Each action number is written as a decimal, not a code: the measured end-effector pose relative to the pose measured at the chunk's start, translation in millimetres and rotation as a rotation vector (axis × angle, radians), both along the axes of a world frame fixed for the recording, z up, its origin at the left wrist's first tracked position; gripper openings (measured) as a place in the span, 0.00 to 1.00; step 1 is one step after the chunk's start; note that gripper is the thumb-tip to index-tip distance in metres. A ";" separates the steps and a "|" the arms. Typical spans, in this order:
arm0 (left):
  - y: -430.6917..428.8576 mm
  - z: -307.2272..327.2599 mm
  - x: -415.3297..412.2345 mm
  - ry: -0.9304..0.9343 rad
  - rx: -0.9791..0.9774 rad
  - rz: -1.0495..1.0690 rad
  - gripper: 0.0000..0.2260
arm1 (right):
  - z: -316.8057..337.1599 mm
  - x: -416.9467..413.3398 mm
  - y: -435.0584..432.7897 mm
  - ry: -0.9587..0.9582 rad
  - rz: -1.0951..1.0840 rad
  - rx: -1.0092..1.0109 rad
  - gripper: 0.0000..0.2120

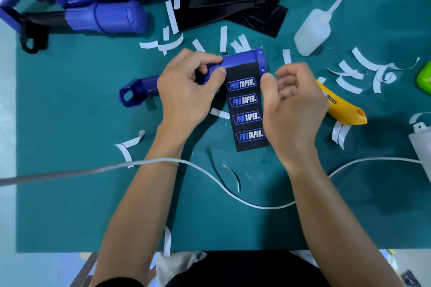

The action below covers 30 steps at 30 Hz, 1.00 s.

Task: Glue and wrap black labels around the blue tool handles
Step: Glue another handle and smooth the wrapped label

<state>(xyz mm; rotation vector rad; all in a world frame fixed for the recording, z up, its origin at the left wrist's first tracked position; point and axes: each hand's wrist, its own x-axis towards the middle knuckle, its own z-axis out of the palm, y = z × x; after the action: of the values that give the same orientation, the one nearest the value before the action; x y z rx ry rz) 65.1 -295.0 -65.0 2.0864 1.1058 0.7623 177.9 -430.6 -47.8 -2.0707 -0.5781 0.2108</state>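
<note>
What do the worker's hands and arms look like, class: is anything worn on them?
The left hand and right hand are bare: no gloves, rings or watch. Both forearms are uncovered; a dark sleeve edge shows only at the left elbow.

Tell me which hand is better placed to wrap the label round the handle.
The right hand: it holds nothing and sits beside the label, while the left hand grips the handle.

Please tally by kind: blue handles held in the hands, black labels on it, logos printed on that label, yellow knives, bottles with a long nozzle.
Blue handle, gripped by the left hand: 1
Black label on it: 1
PRO TAPER logos: 4
Yellow knife: 1
Long-nozzle bottle: 1
Total: 8
</note>
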 end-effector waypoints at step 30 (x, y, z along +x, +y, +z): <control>-0.6 -1.5 9.4 0.007 0.021 0.071 0.05 | -12.0 34.5 30.5 0.261 0.351 0.020 0.19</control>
<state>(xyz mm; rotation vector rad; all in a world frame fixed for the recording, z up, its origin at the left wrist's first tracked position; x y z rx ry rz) 74.5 -295.6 -66.5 2.0780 1.1864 0.8041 212.3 -400.1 -59.8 -1.8717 -0.7729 0.6652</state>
